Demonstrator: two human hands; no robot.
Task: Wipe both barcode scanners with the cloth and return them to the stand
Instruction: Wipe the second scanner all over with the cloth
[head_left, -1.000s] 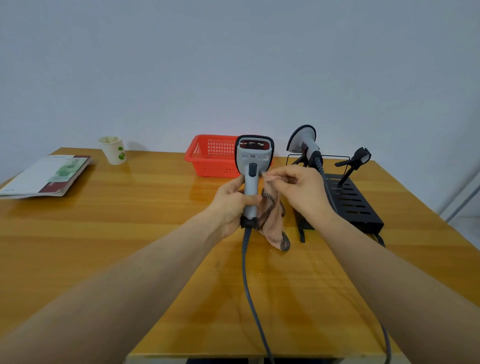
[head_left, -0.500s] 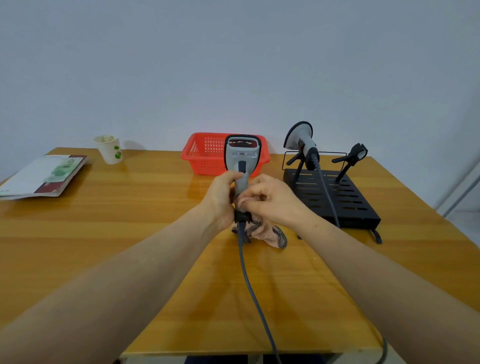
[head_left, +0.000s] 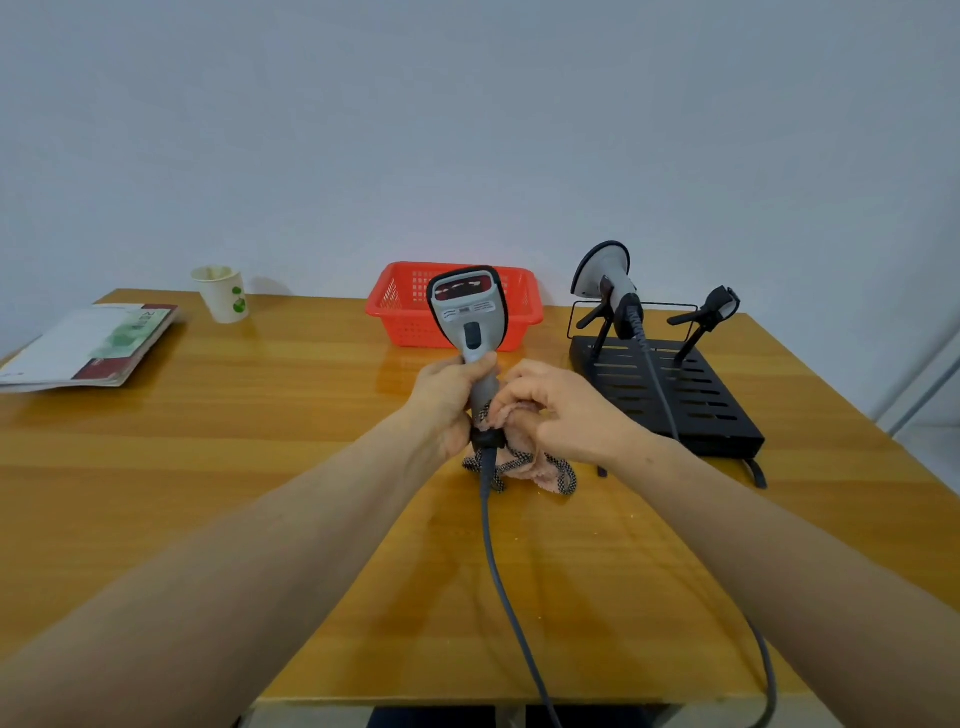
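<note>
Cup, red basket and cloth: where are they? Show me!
cup (head_left: 221, 293): head view, its side wall.
red basket (head_left: 397, 319): head view, its left front wall.
cloth (head_left: 522, 469): head view, the loose pink lower part.

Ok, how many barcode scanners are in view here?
2. The held scanner stands upright in the left hand; the second scanner rests on the black stand, on the right. None looks hidden.

The table (head_left: 260, 467) is varnished wood, glossy enough to mirror things. The scanner (head_left: 470, 312) is smooth grey plastic; the cloth (head_left: 550, 470) at its base looks soft and fuzzy. Behind the scanner sits a red plastic basket (head_left: 405, 325); right of it, a matt black metal stand (head_left: 693, 387).
</note>
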